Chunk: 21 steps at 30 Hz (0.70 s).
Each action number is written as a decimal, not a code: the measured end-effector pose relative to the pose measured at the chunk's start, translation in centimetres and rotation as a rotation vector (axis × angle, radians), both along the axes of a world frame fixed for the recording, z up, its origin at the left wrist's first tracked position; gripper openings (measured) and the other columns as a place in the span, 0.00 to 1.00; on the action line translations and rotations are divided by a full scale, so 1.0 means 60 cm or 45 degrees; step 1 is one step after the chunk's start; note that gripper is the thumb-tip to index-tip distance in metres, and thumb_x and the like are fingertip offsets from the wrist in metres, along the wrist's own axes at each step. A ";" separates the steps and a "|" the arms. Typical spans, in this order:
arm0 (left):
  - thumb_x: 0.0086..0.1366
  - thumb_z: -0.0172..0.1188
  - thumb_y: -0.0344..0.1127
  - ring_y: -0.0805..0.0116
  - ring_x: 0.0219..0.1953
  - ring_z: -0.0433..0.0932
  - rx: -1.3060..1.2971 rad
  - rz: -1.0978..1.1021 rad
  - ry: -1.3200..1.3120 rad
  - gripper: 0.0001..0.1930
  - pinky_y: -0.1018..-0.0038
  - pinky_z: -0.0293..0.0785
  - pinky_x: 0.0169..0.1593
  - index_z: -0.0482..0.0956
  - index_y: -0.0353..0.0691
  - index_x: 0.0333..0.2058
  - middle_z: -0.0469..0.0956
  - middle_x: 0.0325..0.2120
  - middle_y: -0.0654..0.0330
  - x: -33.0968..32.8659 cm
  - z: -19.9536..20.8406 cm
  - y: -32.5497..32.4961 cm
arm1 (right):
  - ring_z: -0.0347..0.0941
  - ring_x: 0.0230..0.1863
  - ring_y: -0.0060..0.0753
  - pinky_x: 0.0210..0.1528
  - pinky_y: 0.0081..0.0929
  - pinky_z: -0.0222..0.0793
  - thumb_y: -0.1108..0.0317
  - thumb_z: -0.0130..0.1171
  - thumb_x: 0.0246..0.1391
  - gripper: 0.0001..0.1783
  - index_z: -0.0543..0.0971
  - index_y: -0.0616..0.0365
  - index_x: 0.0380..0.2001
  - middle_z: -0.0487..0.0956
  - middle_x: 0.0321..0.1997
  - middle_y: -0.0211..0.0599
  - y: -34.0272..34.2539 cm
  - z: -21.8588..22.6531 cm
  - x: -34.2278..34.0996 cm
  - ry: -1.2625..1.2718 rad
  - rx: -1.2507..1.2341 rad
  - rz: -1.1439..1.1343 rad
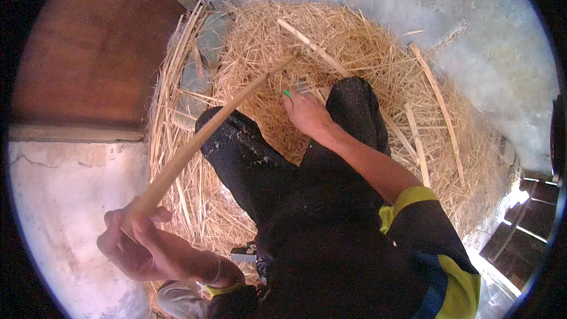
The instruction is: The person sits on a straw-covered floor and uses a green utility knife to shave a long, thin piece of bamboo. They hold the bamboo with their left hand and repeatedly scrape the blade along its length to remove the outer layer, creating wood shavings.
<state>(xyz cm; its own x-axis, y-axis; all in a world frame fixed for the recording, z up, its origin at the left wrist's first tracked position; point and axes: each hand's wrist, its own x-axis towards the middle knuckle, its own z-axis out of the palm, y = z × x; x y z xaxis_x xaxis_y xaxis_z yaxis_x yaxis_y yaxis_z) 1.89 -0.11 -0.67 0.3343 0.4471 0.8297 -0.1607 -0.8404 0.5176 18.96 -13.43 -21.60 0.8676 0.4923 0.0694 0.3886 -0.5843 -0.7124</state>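
Observation:
At the lower left, my left hand [139, 242] is closed round the thick near end of a long, pale brown wooden stick [201, 136]. The stick slants up and away over my left knee, its thin far end above the straw. My right hand [308, 113] is held low between my knees, with its fingers curled. A small bright green end [287, 93] of something sticks out at its thumb side; the rest of that thing is mostly hidden, so its kind is unclear. The two hands are well apart.
Dry straw [260, 41] covers the ground around my bent legs [248, 153]. Several pale wooden strips lie on it, one strip [440, 103] at the right. A bluish wall [472, 59] closes the far side; a brown panel [88, 53] stands at the left.

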 end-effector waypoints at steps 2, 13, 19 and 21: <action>0.61 0.56 0.40 0.70 0.17 0.65 -0.006 0.003 0.019 0.15 0.79 0.61 0.17 0.65 0.33 0.36 0.69 0.17 0.52 -0.002 -0.001 -0.003 | 0.72 0.28 0.60 0.29 0.50 0.67 0.60 0.43 0.58 0.15 0.70 0.62 0.37 0.74 0.24 0.59 0.003 0.033 -0.006 0.037 0.081 -0.003; 0.60 0.57 0.40 0.70 0.15 0.66 -0.090 -0.001 0.023 0.15 0.80 0.61 0.16 0.63 0.36 0.32 0.63 0.15 0.56 -0.012 0.006 -0.012 | 0.72 0.27 0.58 0.28 0.46 0.66 0.62 0.45 0.59 0.14 0.69 0.64 0.34 0.73 0.22 0.55 -0.014 -0.015 0.011 0.182 0.069 -0.171; 0.59 0.57 0.38 0.72 0.13 0.66 -0.127 -0.053 0.047 0.15 0.83 0.58 0.13 0.63 0.34 0.29 0.64 0.14 0.55 -0.003 0.002 -0.019 | 0.71 0.18 0.52 0.18 0.38 0.64 0.62 0.51 0.56 0.12 0.66 0.60 0.29 0.70 0.15 0.47 -0.017 0.196 -0.113 0.118 0.516 0.296; 0.59 0.58 0.39 0.72 0.12 0.66 -0.104 0.148 0.073 0.15 0.83 0.56 0.12 0.63 0.34 0.28 0.65 0.13 0.54 -0.005 0.005 -0.030 | 0.71 0.17 0.45 0.16 0.35 0.63 0.64 0.54 0.54 0.12 0.65 0.60 0.29 0.68 0.14 0.42 -0.028 0.232 -0.136 0.121 0.520 0.448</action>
<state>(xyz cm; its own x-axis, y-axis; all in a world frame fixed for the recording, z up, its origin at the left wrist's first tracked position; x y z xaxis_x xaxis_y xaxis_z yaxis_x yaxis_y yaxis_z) 1.59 -1.88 -0.39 0.3220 0.5506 0.7702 -0.0327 -0.8065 0.5903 10.79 -15.11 -7.70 0.6670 0.7036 0.2452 0.4338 -0.0991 -0.8956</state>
